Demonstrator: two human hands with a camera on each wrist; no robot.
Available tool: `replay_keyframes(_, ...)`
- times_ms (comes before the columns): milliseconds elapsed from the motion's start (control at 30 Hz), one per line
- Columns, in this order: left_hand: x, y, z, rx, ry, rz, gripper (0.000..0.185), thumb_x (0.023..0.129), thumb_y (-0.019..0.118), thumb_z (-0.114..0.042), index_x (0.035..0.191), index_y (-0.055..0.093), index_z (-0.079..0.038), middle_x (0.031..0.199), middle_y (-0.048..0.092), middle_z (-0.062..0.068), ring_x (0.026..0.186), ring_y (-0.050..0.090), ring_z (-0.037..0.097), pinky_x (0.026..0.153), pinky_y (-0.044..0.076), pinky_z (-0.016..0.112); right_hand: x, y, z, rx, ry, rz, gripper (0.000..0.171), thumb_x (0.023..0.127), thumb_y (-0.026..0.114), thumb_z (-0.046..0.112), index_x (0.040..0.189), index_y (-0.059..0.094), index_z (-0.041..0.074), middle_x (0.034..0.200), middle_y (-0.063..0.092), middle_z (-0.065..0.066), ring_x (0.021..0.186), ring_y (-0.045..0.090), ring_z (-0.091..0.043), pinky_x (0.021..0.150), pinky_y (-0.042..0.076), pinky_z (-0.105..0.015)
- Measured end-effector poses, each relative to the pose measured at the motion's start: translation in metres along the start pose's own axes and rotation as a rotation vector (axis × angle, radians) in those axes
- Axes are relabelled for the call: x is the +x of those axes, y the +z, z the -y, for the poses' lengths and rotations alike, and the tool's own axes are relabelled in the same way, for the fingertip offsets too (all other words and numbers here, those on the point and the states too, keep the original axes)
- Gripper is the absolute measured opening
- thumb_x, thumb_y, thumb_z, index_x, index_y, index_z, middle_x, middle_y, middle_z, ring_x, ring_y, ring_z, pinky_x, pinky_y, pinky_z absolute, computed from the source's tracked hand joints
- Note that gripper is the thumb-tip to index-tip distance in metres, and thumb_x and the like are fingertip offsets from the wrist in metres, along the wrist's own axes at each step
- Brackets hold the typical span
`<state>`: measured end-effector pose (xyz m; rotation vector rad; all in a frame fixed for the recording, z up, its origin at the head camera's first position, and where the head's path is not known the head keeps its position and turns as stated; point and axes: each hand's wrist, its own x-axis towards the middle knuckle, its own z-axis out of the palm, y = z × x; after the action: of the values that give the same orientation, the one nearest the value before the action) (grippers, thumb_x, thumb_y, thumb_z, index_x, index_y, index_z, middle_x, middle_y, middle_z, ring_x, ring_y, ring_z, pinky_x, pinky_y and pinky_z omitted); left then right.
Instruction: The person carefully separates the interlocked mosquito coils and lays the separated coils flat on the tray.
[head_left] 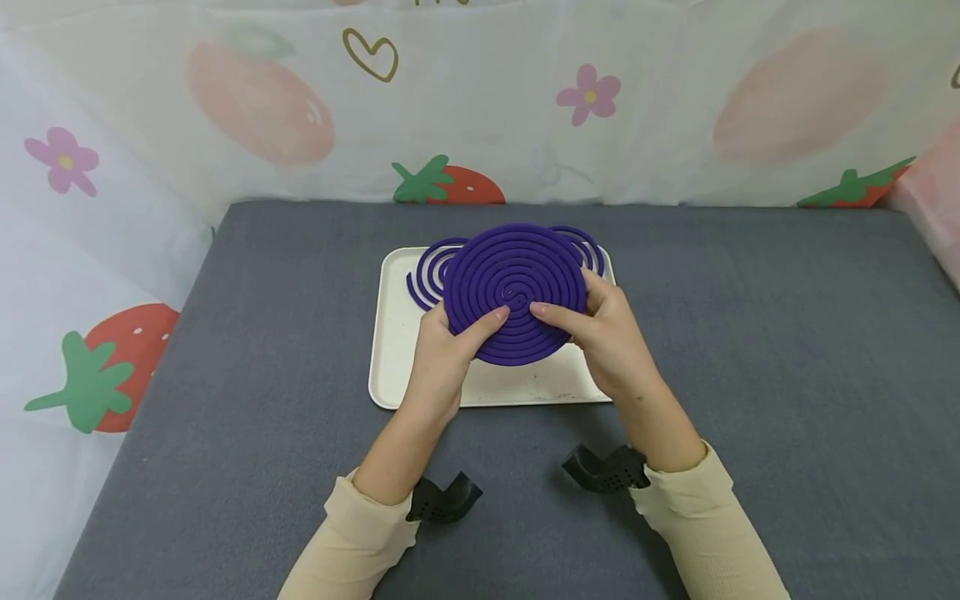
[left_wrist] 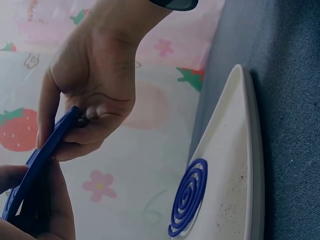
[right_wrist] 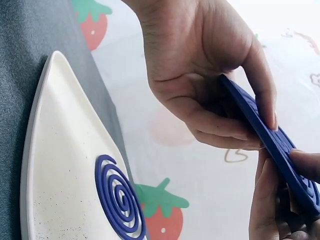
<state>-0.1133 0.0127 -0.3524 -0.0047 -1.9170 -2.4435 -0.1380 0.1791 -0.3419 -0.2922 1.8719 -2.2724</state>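
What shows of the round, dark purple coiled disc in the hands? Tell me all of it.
The round, dark purple coiled disc is flat and thin, its cord-like strands wound in snug spiral rings toward a small swirl at the centre. It looks like matte clay or rubber, though the material is uncertain. It is held tilted above the cream rectangular tray, its spiral face toward the head camera. The left hand and right hand grip its opposite sides, thumbs on the front, fingers behind.
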Motion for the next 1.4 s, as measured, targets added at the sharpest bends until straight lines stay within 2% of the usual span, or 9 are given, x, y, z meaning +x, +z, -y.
replay_keyframes(267,0.0002,0.0002,0.0003,-0.01,0.033,-0.021,0.034,0.084,0.064,0.002,0.116,0.057,0.009,0.104,0.065,0.015,0.09,0.064,0.013,0.081,0.053,0.029,0.0001,0.0011,-0.0013,-0.016,-0.037,-0.008,0.045,0.083,0.059,-0.012,0.126,0.048,-0.01,0.104,0.064,-0.004,0.094,0.063,-0.017,0.08,0.054,-0.031)
replay_keyframes(567,0.0002,-0.0007,0.0034,0.033,0.043,-0.042,0.033,0.084,0.065,0.001,0.115,0.058,0.009,0.105,0.065,0.017,0.09,0.064,0.014,0.081,0.053,0.03,0.002,0.0022,-0.0043,-0.026,0.008,-0.012,0.044,0.085,0.059,-0.009,0.127,0.046,-0.009,0.104,0.064,-0.005,0.092,0.064,-0.015,0.079,0.054,-0.031)
replay_keyframes(800,0.0005,0.0002,0.0055,0.072,0.044,-0.021,0.032,0.084,0.066,-0.001,0.114,0.06,0.009,0.105,0.066,0.018,0.092,0.065,0.017,0.081,0.053,0.031,0.0033,0.0019,-0.0064,-0.046,0.037,-0.051,0.048,0.085,0.06,-0.007,0.13,0.045,-0.007,0.117,0.058,-0.015,0.099,0.062,-0.016,0.084,0.052,-0.029)
replay_keyframes(933,0.0019,0.0004,0.0082,0.09,0.03,-0.007,0.031,0.085,0.066,-0.003,0.113,0.061,0.008,0.104,0.067,0.018,0.091,0.065,0.018,0.08,0.053,0.031,0.0036,0.0009,-0.0081,-0.053,0.029,-0.075,0.049,0.083,0.061,-0.008,0.13,0.046,-0.008,0.119,0.058,-0.018,0.1,0.061,-0.016,0.085,0.052,-0.029)
replay_keyframes(1233,0.0023,-0.0007,0.0065,0.068,-0.007,0.01,0.032,0.085,0.066,-0.003,0.115,0.06,0.007,0.105,0.066,0.017,0.092,0.064,0.018,0.082,0.052,0.031,0.0041,-0.0025,-0.0096,-0.041,-0.006,-0.067,0.044,0.083,0.06,-0.008,0.126,0.049,-0.01,0.109,0.063,-0.006,0.098,0.063,-0.016,0.084,0.052,-0.029)
replay_keyframes(1400,0.0022,-0.0013,0.0061,0.09,-0.019,0.016,0.033,0.086,0.067,-0.003,0.116,0.059,0.006,0.106,0.066,0.017,0.092,0.064,0.017,0.082,0.052,0.031,0.0046,-0.005,-0.0098,-0.031,-0.027,-0.06,0.037,0.084,0.059,-0.008,0.12,0.052,-0.009,0.102,0.066,-0.002,0.094,0.064,-0.016,0.082,0.053,-0.029)
